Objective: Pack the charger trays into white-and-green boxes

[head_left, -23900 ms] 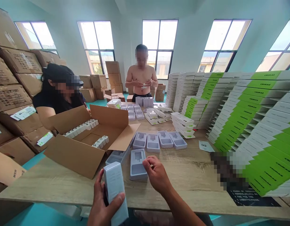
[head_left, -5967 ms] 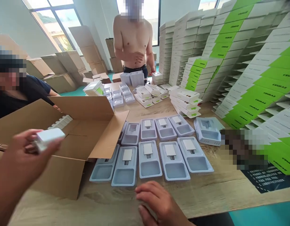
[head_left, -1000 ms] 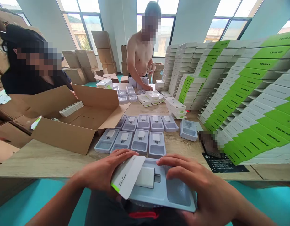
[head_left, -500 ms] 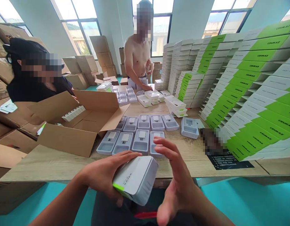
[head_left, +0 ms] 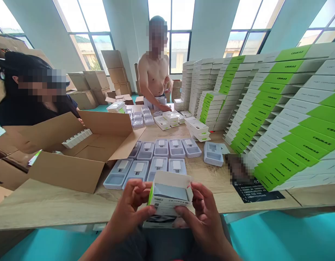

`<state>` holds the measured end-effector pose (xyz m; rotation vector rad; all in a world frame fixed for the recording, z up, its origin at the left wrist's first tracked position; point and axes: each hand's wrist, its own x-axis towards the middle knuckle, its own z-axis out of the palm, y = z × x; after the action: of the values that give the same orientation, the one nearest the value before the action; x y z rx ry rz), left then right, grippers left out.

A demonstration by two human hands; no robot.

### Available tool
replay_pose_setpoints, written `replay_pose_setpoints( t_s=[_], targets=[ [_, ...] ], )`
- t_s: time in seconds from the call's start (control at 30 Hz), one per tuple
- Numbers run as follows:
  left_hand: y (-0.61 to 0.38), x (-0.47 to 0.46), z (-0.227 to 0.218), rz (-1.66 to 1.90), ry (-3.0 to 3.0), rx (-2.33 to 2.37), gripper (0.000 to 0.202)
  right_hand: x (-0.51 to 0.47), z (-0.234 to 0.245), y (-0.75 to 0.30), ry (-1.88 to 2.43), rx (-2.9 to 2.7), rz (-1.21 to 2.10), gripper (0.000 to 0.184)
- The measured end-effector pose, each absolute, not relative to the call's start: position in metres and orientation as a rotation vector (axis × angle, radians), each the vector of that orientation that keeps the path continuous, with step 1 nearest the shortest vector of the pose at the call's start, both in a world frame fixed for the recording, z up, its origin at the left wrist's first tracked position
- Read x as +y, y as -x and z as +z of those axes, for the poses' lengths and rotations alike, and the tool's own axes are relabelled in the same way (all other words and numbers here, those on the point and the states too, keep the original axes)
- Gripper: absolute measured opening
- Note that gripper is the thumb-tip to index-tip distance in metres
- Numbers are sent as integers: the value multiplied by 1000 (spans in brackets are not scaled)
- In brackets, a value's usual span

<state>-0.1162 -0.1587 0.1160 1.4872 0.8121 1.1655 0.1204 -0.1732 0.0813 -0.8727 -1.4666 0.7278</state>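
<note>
A small white and green carton [head_left: 170, 203] is held between my two hands over the table's near edge, its raised end flap standing up and a grey-white surface showing inside the opening. My left hand [head_left: 136, 206] grips its left side, thumb on the front face. On the right side, my right hand [head_left: 201, 208] pinches it with thumb and fingers. Just beyond the carton stand two rows of pale plastic trays [head_left: 114, 177], most with a white charger-like block [head_left: 139, 166] in the upper recess.
A large open cardboard box [head_left: 66, 172] with white pieces inside stands at left. Tall stacks of white and green cartons [head_left: 281, 98] fill the right. One tray [head_left: 213, 154] sits apart beside a black printed sheet [head_left: 257, 192]. Two people work across and left of the table.
The carton has been turned so its open flap end faces up. My right hand, apart from it before, now grips its right side, and my left hand has shifted its hold.
</note>
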Motion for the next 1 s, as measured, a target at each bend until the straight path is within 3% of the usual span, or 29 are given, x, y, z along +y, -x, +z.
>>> replay_pose_setpoints(
  t_s=[0.2, 0.53, 0.63, 0.8, 0.97, 1.0],
  targets=[
    [127, -163, 87, 1296, -2193, 958, 50, -158, 91, -142, 812, -1797, 428, 26],
    [134, -163, 105, 976, -2492, 1089, 37, -141, 86, -150, 681, -2045, 276, 30],
    [130, -165, 112, 1039, -2493, 1013, 38, -141, 94, -152, 645, -2071, 245, 26],
    [123, -164, 109, 1315, -2464, 829, 40, -140, 110, -153, 537, -2063, 276, 43],
    [121, -169, 118, 1275, -2481, 833, 39, -145, 132, -152, 646, -2239, 206, 7],
    [120, -172, 123, 1230, -2446, 892, 32, -146, 136, -150, 676, -2240, 264, 10]
  ],
)
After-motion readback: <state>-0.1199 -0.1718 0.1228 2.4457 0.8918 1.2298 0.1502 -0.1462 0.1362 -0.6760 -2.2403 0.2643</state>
